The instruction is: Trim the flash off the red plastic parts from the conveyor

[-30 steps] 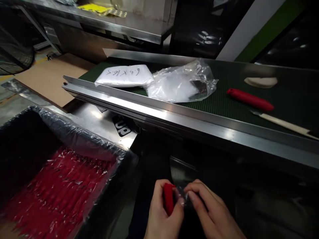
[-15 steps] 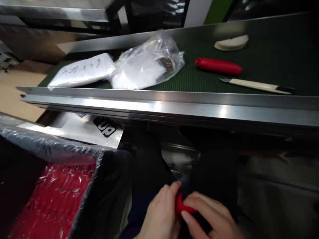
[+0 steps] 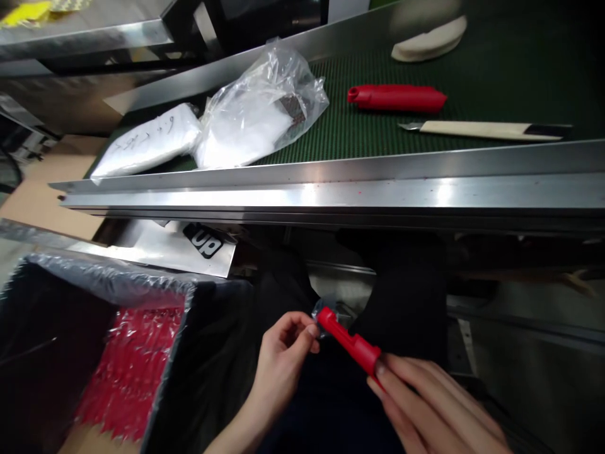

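Observation:
My right hand [image 3: 435,397] grips the lower end of a red plastic handle [image 3: 350,340], which slants up and to the left over my lap. Beside its upper end, my left hand [image 3: 288,347] is closed in a pinch at the edge of a clear plastic bag [image 3: 317,310]. That bag is small and partly hidden behind the handle's tip. On the green belt [image 3: 331,135] ahead lies another red handle [image 3: 397,98]. Nearer to me is a craft knife [image 3: 477,129] with a cream handle, its blade pointing left.
A metal rail [image 3: 359,192] edges the belt. Plastic-wrapped white packs [image 3: 151,140] and a crumpled clear bag [image 3: 250,120] lie left; a cream curved pad [image 3: 430,41] lies farther back. At lower left, a plastic-lined black bin [image 3: 189,309] holds bagged red pieces [image 3: 137,359].
My hands have moved apart from close around the red handle. More of it now shows, held by the right hand alone, while the left pinches the clear bag. The view has shifted slightly.

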{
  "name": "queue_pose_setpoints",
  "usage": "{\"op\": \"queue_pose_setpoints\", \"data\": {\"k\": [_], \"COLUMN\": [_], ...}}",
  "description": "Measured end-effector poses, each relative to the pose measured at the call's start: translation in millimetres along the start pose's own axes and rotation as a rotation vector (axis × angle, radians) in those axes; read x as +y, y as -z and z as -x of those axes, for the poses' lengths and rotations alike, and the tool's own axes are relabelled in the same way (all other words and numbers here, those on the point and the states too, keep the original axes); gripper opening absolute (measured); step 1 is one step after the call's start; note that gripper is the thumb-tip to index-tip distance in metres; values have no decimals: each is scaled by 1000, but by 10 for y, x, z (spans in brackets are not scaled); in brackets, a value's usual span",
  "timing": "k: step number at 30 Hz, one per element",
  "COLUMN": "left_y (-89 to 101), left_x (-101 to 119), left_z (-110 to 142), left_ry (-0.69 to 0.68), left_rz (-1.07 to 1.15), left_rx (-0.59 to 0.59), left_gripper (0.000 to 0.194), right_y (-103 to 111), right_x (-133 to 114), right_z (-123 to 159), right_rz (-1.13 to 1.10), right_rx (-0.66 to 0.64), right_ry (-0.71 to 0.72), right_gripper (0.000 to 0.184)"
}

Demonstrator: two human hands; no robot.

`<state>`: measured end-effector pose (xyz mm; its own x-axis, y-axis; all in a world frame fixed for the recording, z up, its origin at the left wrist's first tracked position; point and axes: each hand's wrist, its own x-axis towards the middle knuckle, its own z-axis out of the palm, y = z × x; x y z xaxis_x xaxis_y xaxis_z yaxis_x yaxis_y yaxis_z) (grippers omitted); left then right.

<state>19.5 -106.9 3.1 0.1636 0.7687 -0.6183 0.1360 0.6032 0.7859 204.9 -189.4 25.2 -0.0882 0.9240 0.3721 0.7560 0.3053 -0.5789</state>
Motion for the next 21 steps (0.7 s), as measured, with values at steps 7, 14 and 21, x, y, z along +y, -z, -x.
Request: {"op": "queue_pose_setpoints", "data": {"k": [7, 14, 21], "left_y": [5, 84, -24], "left_x": [15, -30, -96], "left_z": [-32, -69, -30], "left_ry": [-102, -372, -551], "left_rz": [10, -149, -220], "left_rx": [-9, -30, 215], "left_gripper": [27, 17, 6], "right_y": [2, -112, -502], "right_x": [97, 188, -148], "right_z": [-151, -290, -188], "right_rz": [181, 71, -233], "right_rx": [-156, -114, 332], "right_ry": [346, 228, -515], "right_gripper": [33, 30, 15]}}
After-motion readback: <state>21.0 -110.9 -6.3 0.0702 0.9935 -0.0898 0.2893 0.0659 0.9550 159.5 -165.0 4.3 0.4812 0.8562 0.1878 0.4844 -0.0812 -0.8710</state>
